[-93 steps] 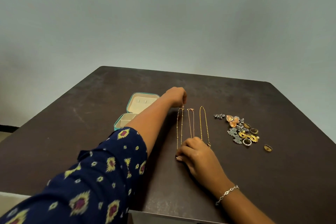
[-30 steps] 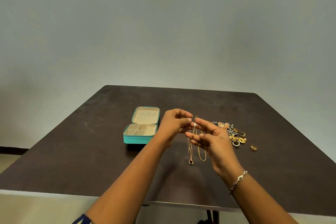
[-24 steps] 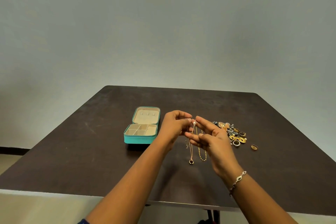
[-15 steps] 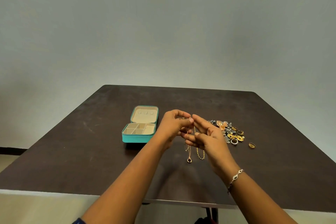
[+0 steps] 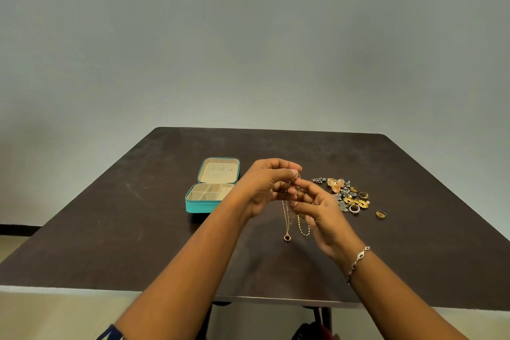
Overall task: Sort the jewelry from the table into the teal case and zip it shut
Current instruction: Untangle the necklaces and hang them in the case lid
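A plain grey-blue wall fills the upper half of the view. Below it a dark brown counter [image 5: 138, 229] stands with its far edge close to the wall and its near edge crossing the bottom of the picture.

2 bare forearms reach in over the near edge and meet above the middle of the counter. The left hand [image 5: 265, 188] has its fingers curled, and its thumb and fingertips pinch the top of a thin necklace [image 5: 286, 219]. The right hand [image 5: 320, 212] is just beside it with fingers half straight and tips at the same chain; whether they actually grip it cannot be told. A silver bracelet [image 5: 358, 259] sits on the right wrist.

The teal case [image 5: 201, 205] lies open left of the hands, about midway between the near and far edges. Its lid [image 5: 219, 171] is folded back toward the far edge, showing a beige lining, and the base is split into small beige compartments.

A heap of jewelry [image 5: 347, 196], gold and grey pieces with several rings, lies on the counter right of the hands, toward the right edge. The necklace hangs down from the fingers, with a small round pendant at its low end. A beaded gold chain [image 5: 303, 229] shows just beside it, its upper part hidden behind the right hand. 1 gold ring [image 5: 380, 214] lies apart from the heap, nearer the right edge.
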Available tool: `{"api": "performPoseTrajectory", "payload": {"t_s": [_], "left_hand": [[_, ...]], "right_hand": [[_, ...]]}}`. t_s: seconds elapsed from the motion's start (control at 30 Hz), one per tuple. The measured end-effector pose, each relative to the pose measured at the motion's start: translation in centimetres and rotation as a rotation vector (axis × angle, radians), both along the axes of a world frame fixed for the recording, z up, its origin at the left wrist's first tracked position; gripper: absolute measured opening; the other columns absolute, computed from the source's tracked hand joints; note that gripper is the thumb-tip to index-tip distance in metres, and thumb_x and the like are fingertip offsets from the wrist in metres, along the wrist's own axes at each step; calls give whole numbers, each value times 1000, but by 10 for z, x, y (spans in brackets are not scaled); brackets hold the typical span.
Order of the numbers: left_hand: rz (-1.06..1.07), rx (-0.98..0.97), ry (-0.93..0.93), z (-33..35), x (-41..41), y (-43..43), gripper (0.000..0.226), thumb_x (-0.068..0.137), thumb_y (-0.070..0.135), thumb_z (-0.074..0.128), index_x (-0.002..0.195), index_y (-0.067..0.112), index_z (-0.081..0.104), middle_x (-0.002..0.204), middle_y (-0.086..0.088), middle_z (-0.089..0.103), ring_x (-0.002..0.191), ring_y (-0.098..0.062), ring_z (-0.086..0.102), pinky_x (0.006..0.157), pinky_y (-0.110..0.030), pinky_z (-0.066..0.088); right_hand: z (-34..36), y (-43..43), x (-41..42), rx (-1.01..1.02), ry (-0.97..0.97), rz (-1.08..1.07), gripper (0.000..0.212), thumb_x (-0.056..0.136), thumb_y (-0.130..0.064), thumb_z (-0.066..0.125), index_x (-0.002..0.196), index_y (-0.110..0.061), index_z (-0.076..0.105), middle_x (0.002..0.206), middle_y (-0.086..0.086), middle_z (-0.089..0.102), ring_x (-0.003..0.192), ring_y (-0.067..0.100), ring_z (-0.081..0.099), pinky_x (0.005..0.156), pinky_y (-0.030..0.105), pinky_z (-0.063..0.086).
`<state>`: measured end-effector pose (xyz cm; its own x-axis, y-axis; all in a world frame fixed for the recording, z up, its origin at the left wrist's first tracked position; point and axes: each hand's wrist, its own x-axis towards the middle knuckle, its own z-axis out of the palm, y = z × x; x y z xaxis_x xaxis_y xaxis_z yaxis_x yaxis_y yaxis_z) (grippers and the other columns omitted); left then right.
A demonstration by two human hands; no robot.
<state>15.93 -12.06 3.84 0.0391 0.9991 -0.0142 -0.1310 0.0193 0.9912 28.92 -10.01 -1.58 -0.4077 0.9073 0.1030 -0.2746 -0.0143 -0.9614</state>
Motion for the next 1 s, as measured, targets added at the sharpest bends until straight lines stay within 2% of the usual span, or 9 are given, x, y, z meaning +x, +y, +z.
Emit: {"api": "performPoseTrajectory", "payload": {"t_s": [0.3,0.37,0.43,0.5,0.57,0.67,0.73,0.83,1.0], "left_hand": [[193,-30,-266,3,-12,1,5,86,3,57,82,6,59,51,1,61,41,-7,52,53,-23,54],[248,-59,-325,1,-17,-1,5,85,5,59,80,6,58,54,-2,60,41,-8,53,53,-24,54],[302,-98,-377,-3,-20,-1,6,84,5,60,79,5,58,59,-4,58,41,-8,54,53,-24,55],[344,-133,-429,-9,-23,-1,7,84,4,60,77,5,57,54,-4,59,40,-9,55,51,-24,55],[366,-165,-476,-16,-24,-2,9,84,3,59,76,5,57,48,-3,60,40,-9,56,49,-23,55],[372,-200,-537,-25,-25,-5,8,85,3,58,77,4,58,48,-4,62,42,-10,60,49,-25,56],[364,-210,-558,-31,-23,-8,7,86,2,56,79,4,58,50,-4,64,45,-11,63,51,-26,56],[359,-205,-541,-38,-21,-10,7,87,1,54,83,6,58,55,-4,67,51,-13,66,57,-28,57],[384,-186,-467,-46,-17,-9,9,87,0,54,87,8,58,62,-4,69,58,-14,68,68,-31,54]], "right_hand": [[-10,7,8,-204,117,33,32,75,13,53,99,-8,59,65,3,67,68,13,68,64,19,53],[-8,7,9,-240,163,36,37,66,8,59,100,-7,59,65,4,67,67,13,68,63,20,54],[-7,6,10,-268,205,37,51,54,-1,75,102,-5,59,68,8,68,68,16,69,62,22,56],[-5,7,12,-301,244,30,57,48,-6,82,100,-5,59,70,11,69,67,18,69,61,24,57],[-3,9,14,-321,266,10,45,55,0,70,98,-6,58,67,9,69,64,18,69,61,25,58],[4,11,15,-324,306,-9,49,48,-1,70,95,-7,57,67,8,70,62,17,69,59,27,58],[11,12,15,-312,304,-38,40,55,4,67,91,-8,56,65,8,70,61,17,69,58,27,58],[23,14,13,-265,229,-119,21,78,12,53,84,-8,53,59,6,69,56,15,68,56,25,57],[46,17,6,-93,63,-172,15,77,10,57,77,-5,58,59,5,69,57,14,68,58,24,57]]}}
